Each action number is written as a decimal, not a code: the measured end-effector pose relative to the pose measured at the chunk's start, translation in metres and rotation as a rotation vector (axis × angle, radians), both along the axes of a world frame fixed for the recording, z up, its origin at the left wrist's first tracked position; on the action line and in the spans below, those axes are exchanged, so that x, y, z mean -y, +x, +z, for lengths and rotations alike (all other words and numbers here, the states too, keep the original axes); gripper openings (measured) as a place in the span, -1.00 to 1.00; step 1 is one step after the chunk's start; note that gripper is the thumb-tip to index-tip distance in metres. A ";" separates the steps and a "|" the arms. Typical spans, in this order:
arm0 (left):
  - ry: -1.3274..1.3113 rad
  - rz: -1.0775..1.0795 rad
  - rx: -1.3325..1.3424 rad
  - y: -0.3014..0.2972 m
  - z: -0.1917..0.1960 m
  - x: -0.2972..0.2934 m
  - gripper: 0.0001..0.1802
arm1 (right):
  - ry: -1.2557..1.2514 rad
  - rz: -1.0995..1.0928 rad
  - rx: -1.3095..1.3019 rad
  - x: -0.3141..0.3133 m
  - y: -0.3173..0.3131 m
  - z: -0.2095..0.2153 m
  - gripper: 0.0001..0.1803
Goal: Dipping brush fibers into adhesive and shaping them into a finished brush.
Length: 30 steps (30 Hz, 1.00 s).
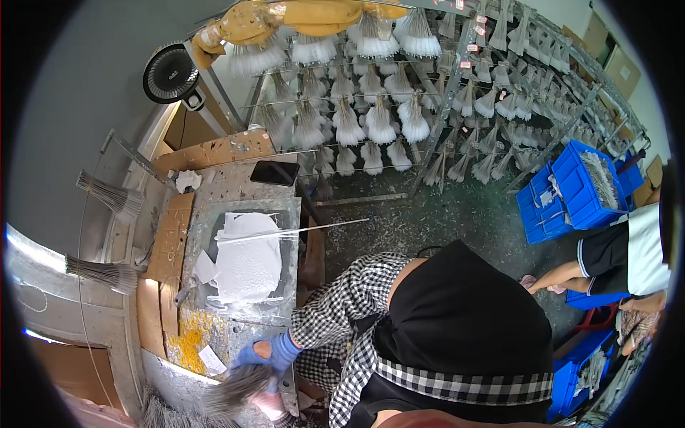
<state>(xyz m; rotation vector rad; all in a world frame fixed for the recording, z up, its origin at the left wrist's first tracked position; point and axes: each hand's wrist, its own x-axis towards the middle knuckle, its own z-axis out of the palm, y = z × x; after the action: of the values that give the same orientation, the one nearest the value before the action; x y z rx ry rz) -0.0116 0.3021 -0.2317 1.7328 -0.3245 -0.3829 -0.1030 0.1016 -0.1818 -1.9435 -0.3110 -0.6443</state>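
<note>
The left hand, in a blue glove, is clamped on a bundle of thin grey rods at the tabletop's near edge; the right hand is hidden. Gripping near mid-bundle should keep the rods from fanning.

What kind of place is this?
Probably a small dipping or coating workshop: racks of white-tipped wire bundles hang drying, a workbench is caked with white residue, and blue crates hold more wires.
</note>
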 end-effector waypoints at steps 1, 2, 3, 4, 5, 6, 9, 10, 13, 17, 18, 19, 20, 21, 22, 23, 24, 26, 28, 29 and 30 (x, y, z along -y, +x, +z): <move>0.003 -0.010 -0.012 0.000 -0.003 -0.004 -0.37 | -0.126 -0.079 0.026 0.000 -0.002 -0.006 0.13; 0.004 -0.018 -0.020 -0.001 -0.004 -0.007 -0.37 | -0.226 -0.081 0.013 0.001 -0.004 -0.011 0.25; 0.003 -0.029 -0.028 -0.002 -0.006 -0.009 -0.36 | -0.092 -0.005 0.014 0.000 -0.004 -0.014 0.26; 0.000 -0.035 -0.047 -0.006 -0.009 -0.010 -0.35 | 0.020 0.093 -0.012 0.000 -0.008 -0.019 0.28; -0.003 -0.040 -0.051 -0.007 -0.011 -0.012 -0.34 | 0.122 0.204 -0.012 -0.001 -0.009 -0.021 0.30; -0.014 -0.045 -0.071 -0.009 -0.014 -0.013 -0.33 | 0.152 0.225 0.047 -0.002 -0.012 -0.022 0.28; -0.013 -0.072 -0.097 -0.007 -0.024 -0.020 -0.30 | -0.108 0.022 -0.215 -0.002 -0.018 -0.021 0.23; -0.018 -0.077 -0.099 -0.004 -0.027 -0.025 -0.30 | -0.117 -0.008 -0.156 -0.004 -0.019 -0.018 0.20; -0.053 -0.098 -0.143 0.002 -0.040 -0.037 -0.27 | -0.015 0.109 0.118 -0.003 -0.025 -0.015 0.18; -0.140 -0.168 -0.231 -0.007 -0.051 -0.049 -0.24 | -0.326 -0.064 -0.104 -0.002 -0.026 -0.017 0.11; -0.063 -0.145 -0.195 -0.010 -0.050 -0.047 -0.24 | -0.243 -0.004 -0.017 0.001 -0.028 -0.018 0.16; -0.021 -0.143 -0.178 -0.019 -0.047 -0.047 -0.25 | -0.204 0.023 -0.005 0.000 -0.027 -0.017 0.17; 0.003 -0.149 -0.168 -0.026 -0.043 -0.043 -0.25 | -0.136 0.017 0.069 0.003 -0.028 -0.017 0.17; 0.021 -0.150 -0.169 -0.036 -0.035 -0.040 -0.26 | -0.091 0.086 0.134 0.002 -0.030 -0.015 0.17; 0.050 -0.167 -0.155 -0.046 -0.027 -0.035 -0.26 | -0.298 0.012 -0.111 0.004 -0.033 -0.011 0.16; 0.075 -0.180 -0.127 -0.056 -0.013 -0.031 -0.27 | -0.247 -0.015 -0.003 0.004 -0.040 -0.005 0.14; 0.116 -0.214 -0.087 -0.067 0.001 -0.026 -0.27 | -0.230 -0.014 0.029 0.005 -0.043 0.002 0.13; 0.279 -0.314 0.106 -0.094 0.029 -0.020 -0.28 | -0.193 0.056 -0.172 0.003 -0.063 0.016 0.12; 0.247 -0.368 0.132 -0.127 0.053 -0.018 -0.29 | -0.107 0.196 -0.459 0.004 -0.088 0.026 0.14; -0.020 -0.224 -0.063 -0.147 0.062 -0.022 -0.33 | -0.025 0.316 -0.570 0.004 -0.100 0.029 0.15; -0.169 -0.257 -0.059 -0.167 0.066 -0.019 -0.52 | -0.032 0.316 -0.486 0.008 -0.113 0.028 -0.04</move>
<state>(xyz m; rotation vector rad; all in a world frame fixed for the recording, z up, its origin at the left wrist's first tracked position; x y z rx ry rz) -0.1787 0.3211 -0.1657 1.5150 -0.5244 -0.5754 -0.2160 0.0934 -0.1537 -1.9554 -0.3113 0.0444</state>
